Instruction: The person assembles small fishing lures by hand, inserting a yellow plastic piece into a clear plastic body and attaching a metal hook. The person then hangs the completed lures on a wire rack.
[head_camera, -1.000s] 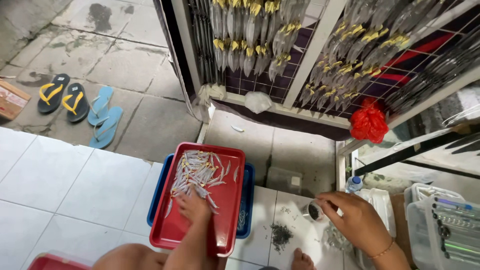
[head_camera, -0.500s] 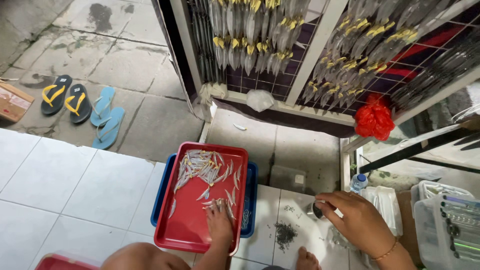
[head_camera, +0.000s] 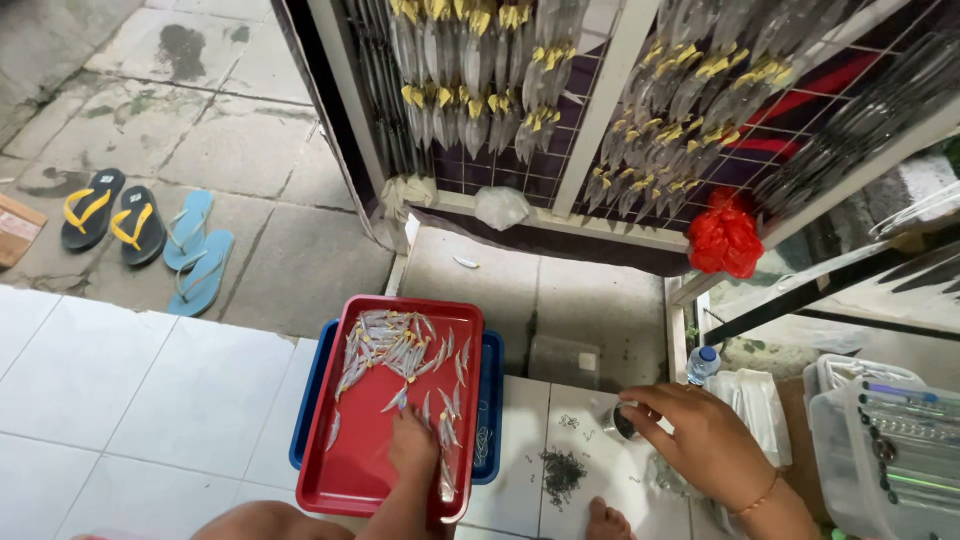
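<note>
A red tray (head_camera: 352, 480) rests on a blue tray (head_camera: 306, 400) on the white tiled floor. Small silver fish-shaped pieces (head_camera: 385, 340) lie heaped at the red tray's far end, with more strewn down its right side. My left hand (head_camera: 412, 445) lies flat on the near part of the red tray, fingertips touching a few loose pieces. My right hand (head_camera: 700, 440) is to the right, fingers curled over a small dark metal cup (head_camera: 622, 424) on the tile. A little pile of dark bits (head_camera: 562, 470) lies between the trays and the cup.
A wire rack (head_camera: 480, 90) hung with many silver and yellow fish-shaped pieces stands ahead. A red bag (head_camera: 725, 240) hangs at its right. A small bottle (head_camera: 703, 362) and a clear plastic box (head_camera: 885, 450) sit at the right. Black-yellow sandals (head_camera: 105, 210) and blue ones (head_camera: 195, 250) lie at the left.
My left hand drew back from the heap toward the tray's near end, dragging pieces down the right side. The right hand stayed at the cup.
</note>
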